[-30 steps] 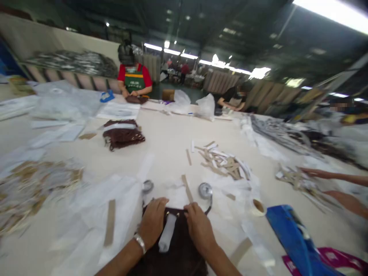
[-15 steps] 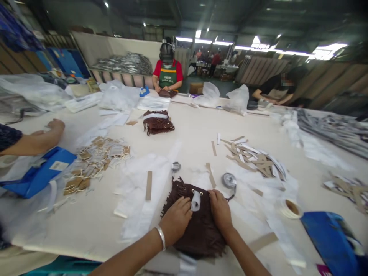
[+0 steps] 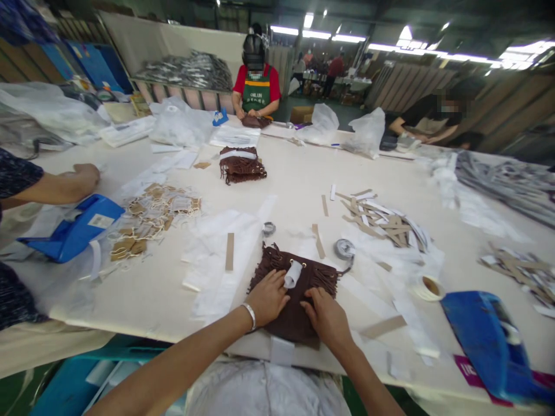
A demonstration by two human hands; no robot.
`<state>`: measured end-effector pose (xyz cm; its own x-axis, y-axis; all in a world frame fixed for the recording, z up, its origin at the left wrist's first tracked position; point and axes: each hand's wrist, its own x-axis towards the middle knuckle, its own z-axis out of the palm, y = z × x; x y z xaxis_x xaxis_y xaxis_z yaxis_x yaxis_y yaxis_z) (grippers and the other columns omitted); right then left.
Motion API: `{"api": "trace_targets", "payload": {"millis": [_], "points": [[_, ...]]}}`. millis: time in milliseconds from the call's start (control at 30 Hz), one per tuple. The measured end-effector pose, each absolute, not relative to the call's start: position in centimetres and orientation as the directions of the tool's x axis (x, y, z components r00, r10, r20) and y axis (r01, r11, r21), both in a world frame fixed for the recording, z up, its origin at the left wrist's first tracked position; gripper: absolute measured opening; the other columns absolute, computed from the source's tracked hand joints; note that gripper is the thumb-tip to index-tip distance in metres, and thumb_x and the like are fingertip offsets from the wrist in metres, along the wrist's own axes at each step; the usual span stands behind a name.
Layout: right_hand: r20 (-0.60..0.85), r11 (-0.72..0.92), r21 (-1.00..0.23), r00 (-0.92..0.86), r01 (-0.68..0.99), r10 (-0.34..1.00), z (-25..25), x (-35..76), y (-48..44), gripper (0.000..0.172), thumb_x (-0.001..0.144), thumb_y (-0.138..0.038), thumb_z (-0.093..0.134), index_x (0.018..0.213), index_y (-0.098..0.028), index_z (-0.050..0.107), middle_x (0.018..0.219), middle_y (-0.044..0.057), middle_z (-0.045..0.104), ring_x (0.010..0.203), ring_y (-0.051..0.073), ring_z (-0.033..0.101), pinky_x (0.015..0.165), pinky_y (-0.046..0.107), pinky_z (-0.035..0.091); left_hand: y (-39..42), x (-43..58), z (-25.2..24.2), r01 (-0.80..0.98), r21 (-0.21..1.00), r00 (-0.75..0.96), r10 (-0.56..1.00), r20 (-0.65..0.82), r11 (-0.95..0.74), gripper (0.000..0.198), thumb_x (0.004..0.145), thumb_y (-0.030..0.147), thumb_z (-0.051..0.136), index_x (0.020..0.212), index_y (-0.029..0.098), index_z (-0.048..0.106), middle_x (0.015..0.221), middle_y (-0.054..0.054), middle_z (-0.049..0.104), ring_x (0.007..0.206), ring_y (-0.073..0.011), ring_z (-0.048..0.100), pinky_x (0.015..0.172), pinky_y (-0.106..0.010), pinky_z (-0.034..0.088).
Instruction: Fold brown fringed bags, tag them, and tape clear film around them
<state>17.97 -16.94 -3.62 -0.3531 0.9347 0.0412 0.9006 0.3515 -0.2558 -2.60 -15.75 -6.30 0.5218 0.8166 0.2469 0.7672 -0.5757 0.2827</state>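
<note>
A dark brown fringed bag with metal eyelets lies flat on the table before me. My left hand rests on its left part, fingers stretched toward a rolled white wrapping piece near the eyelets; whether they touch it I cannot tell. On the right part is my right hand, fingers apart, pointing inward across the bag. A coiled grey wrapped strap lies beyond the bag's upper right corner, and a smaller coil beyond its upper left.
Paper strips are heaped at the right, near a tape roll and a blue tape dispenser. Hang tags and another blue dispenser lie left, beside a co-worker's arm. A folded brown bag sits farther back.
My right hand has come off the bag's upper right edge and moved down and inward onto its front. The fringe at the right now shows. My left hand stays near the white roll.
</note>
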Motion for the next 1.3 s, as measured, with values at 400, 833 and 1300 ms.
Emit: {"api": "trace_targets", "payload": {"millis": [400, 833, 1300], "points": [[0.177, 0.28, -0.163, -0.252, 0.946, 0.952, -0.9, 22.2, -18.6, 0.017, 0.096, -0.021, 0.04, 0.101, -0.018, 0.056, 0.095, 0.007, 0.06, 0.087, 0.019, 0.057, 0.071, 0.029, 0.04, -16.0, -2.7, -6.4, 0.775, 0.242, 0.532, 0.809, 0.25, -0.584, 0.03, 0.094, 0.031, 0.045, 0.113, 0.014, 0.062, 0.127, -0.013, 0.058, 0.13, -0.0241, 0.042, 0.114, -0.044, 0.027], [0.325, 0.549, -0.308, -0.457, 0.777, 0.828, -2.2, 16.3, -21.7, 0.024, 0.097, -0.026, 0.04, 0.112, -0.02, 0.057, 0.114, 0.012, 0.06, 0.107, 0.022, 0.056, 0.093, 0.04, 0.046, -16.3, -2.6, -5.9, 0.78, 0.273, 0.51, 0.825, 0.246, -0.563, 0.031, 0.094, 0.028, 0.045, 0.116, 0.014, 0.06, 0.129, -0.012, 0.056, 0.133, -0.0238, 0.039, 0.115, -0.043, 0.023], [0.313, 0.599, -0.055, -0.556, 0.799, 0.77, -10.8, 21.5, -17.1, 0.059, 0.092, -0.046, 0.045, 0.146, -0.026, 0.033, 0.155, 0.009, 0.026, 0.138, 0.032, 0.031, 0.102, 0.05, 0.04, -16.9, -2.5, -4.9, 0.886, 0.254, 0.34, 0.916, 0.211, -0.388, 0.048, 0.094, 0.048, 0.038, 0.135, 0.024, 0.05, 0.152, -0.003, 0.036, 0.144, -0.0327, 0.014, 0.115, -0.06, 0.012]]}}
